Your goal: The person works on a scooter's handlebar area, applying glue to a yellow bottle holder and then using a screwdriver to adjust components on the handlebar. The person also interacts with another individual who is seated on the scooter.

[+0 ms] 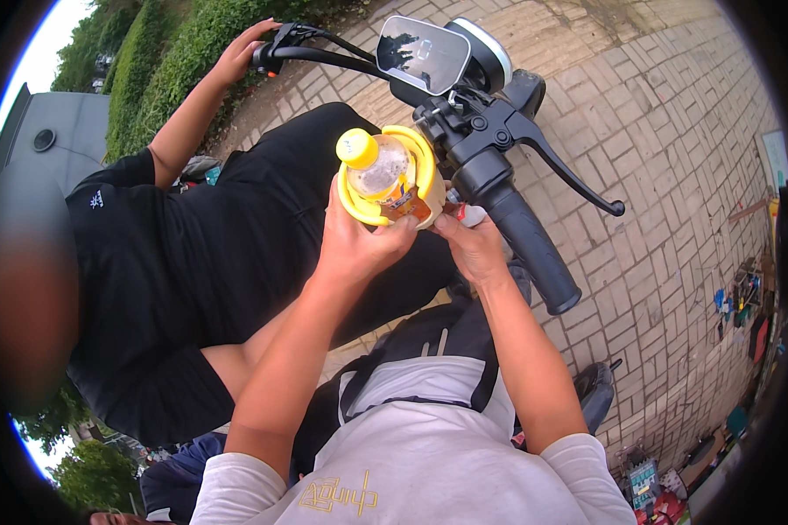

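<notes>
The left hand (357,243) cups a cream plastic, ring-shaped cup holder with a thick yellow rim (425,162) from its lower left side, palm turned inward, its fingers wrapped around the wall and its thumb pressed across the near face. The right hand (475,249) comes in from the other side, wrist bent inward, with its thumb against the holder's lower right edge. Its other fingers are curled largely out of sight beside a small white-and-red piece (471,215), so I cannot tell whether they grip or merely touch. Both bare forearms slant up and inward from the short sleeves of a smooth white cotton-like shirt (411,464).

Inside the holder's rim stands a clear plastic bottle with a ribbed yellow screw cap (383,171), tilted toward the left, its rounded shoulder speckled and its lower body wrapped in an orange-and-yellow label. The holder sits just beside the inner end of the handlebar's textured black rubber grip (532,241). A curved black brake lever with a ball tip (573,168) extends over pale rectangular paving bricks (665,166). Beyond the holder is a glossy, round-cornered display (423,54). At left, a co-worker in matte black clothing (158,262) rests one hand (243,54) on the handlebar's far end.
</notes>
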Demonstrator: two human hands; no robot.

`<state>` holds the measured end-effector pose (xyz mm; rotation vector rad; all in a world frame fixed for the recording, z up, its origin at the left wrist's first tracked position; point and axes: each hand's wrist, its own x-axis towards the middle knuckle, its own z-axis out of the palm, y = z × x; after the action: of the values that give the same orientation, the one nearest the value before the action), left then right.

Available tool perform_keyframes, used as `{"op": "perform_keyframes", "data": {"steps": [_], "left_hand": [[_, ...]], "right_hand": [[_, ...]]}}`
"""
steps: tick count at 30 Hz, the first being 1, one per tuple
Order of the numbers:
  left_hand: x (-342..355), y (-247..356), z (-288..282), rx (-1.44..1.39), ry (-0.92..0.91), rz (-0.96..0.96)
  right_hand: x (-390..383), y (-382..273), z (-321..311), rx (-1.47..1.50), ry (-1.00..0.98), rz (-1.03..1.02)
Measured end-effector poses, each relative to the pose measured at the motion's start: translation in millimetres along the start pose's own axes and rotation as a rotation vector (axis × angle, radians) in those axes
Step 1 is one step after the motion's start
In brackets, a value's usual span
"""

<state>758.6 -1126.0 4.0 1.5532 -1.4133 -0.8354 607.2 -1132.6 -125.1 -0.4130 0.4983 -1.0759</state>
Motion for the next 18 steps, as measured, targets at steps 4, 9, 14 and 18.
{"op": "perform_keyframes", "data": {"steps": [4, 9, 14, 18], "left_hand": [[0, 12, 5, -0.054, -0.016, -0.025], [-2, 8, 5, -0.113, 0.020, -0.099], [0, -8, -2, -0.018, 0.012, -0.043], [5, -14, -7, 0.024, -0.013, 0.001]], "right_hand": [[2, -3, 0, 0.006, -0.023, 0.019], [6, 4, -5, -0.021, -0.036, 0.019], [8, 10, -8, 0.004, -0.023, 0.021], [8, 5, -3, -0.029, -0.023, -0.006]]}}
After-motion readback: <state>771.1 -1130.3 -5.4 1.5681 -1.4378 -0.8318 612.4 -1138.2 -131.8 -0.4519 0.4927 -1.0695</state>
